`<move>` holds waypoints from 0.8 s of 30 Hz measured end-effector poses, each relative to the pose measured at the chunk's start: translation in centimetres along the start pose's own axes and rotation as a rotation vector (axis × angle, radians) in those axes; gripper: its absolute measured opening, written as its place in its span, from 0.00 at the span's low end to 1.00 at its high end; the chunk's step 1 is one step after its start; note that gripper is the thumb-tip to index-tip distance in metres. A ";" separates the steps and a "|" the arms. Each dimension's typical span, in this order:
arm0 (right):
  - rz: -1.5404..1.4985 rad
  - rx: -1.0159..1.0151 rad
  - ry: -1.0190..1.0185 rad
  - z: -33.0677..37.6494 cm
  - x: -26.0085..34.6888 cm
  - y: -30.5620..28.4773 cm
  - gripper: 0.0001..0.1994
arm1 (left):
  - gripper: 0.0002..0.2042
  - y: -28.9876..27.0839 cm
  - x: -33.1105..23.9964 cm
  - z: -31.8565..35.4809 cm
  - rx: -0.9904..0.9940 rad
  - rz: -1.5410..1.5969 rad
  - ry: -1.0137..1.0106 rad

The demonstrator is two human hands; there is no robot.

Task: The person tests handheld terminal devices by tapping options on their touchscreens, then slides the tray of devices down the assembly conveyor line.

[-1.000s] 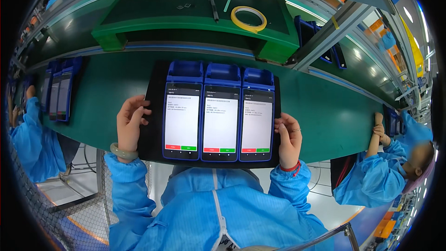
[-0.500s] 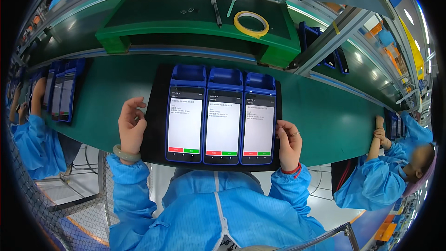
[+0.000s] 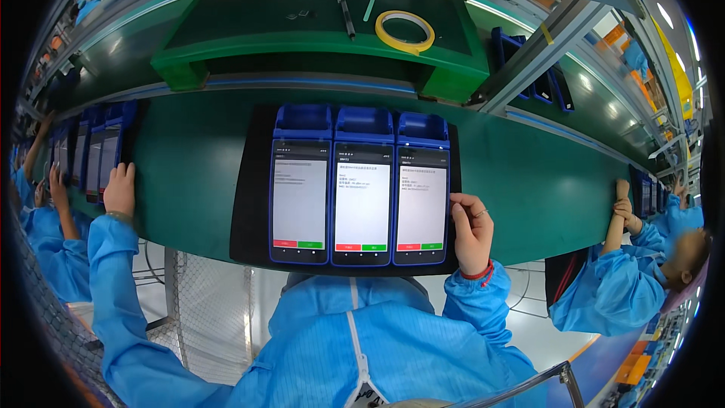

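Note:
Three blue handheld payment terminals lie side by side on a black mat [image 3: 253, 189] in front of me: a left terminal [image 3: 300, 200], a middle terminal [image 3: 362, 200] and a right terminal [image 3: 421, 200]. Their lit screens carry red and green buttons at the bottom. My right hand [image 3: 473, 236] is closed beside the right terminal, thumb and forefinger at its edge; what they grip, if anything, is hidden. Far to the left, my left hand [image 3: 119, 190] has its fingers bent down next to another row of terminals [image 3: 102, 151]. Its fingertips are hidden.
A green raised shelf [image 3: 317, 49] at the back holds a pen [image 3: 345, 13], a pale green stick tool [image 3: 371, 4] and a yellow tape roll [image 3: 405, 32]. More terminals [image 3: 559, 89] lie beyond the metal post [image 3: 540, 53]. Co-workers in blue sit at left and right.
My left hand has moved away from beside the mat, far left to the other terminals. The left terminal's screen has turned greyer. My right hand has stayed nearly still.

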State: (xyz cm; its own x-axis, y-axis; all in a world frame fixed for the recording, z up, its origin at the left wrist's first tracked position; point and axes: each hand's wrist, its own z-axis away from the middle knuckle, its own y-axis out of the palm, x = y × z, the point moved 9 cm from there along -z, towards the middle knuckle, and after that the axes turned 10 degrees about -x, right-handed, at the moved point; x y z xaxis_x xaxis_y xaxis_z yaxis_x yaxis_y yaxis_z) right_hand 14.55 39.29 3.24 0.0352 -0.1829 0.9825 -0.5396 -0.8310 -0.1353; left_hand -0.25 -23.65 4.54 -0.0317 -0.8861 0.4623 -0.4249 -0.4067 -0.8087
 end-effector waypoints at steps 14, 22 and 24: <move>0.036 0.026 -0.032 0.1 0.0 0.1 0.07 | 0.11 10.6 5.9 -2.4 0.501 -0.542 0.021; -0.033 -0.001 -0.057 0.2 1.1 0.3 0.07 | 0.05 9.9 6.2 -2.8 0.348 -0.335 -0.010; -0.014 0.012 -0.042 0.2 0.7 0.2 0.08 | 0.04 7.7 4.5 -3.4 0.302 -0.297 0.090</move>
State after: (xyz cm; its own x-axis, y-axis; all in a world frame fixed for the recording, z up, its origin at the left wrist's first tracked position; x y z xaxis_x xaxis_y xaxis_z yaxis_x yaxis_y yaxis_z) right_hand 14.65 38.88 3.90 0.0779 -0.1932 0.9781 -0.5289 -0.8396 -0.1237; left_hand -6.76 -30.05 1.62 -0.0320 -0.7032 0.7103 -0.1441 -0.7000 -0.6994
